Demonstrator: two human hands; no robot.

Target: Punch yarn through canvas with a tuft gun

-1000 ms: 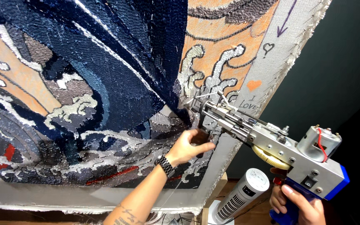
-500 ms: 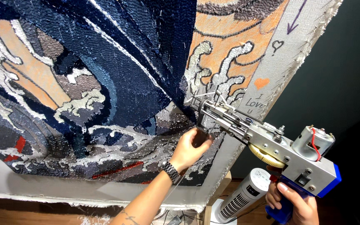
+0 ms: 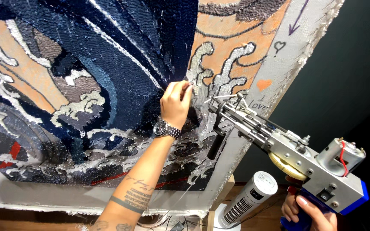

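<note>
A large tufted rug (image 3: 86, 85) in navy, orange, grey and white is stretched on an upright frame and fills most of the view. My left hand (image 3: 175, 102), with a wristwatch, rests against the rug where navy meets grey, fingers curled and pinched on the pile. My right hand (image 3: 307, 210) grips the blue handle of a grey metal tufting gun (image 3: 287, 154) at the lower right. The gun's needle tip (image 3: 213, 100) points at the grey patch just right of my left hand. A thin white yarn runs at the tip.
The bare grey backing cloth edge (image 3: 287, 51) with drawn marks runs diagonally at the right. A white tower fan (image 3: 247, 201) stands on the floor below the gun. A dark wall (image 3: 356, 77) lies to the right. The wooden frame's lower edge (image 3: 43, 203) crosses the bottom.
My left hand has moved up from the gun's front handle to the rug surface near the needle. The gun has stayed at nearly the same spot.
</note>
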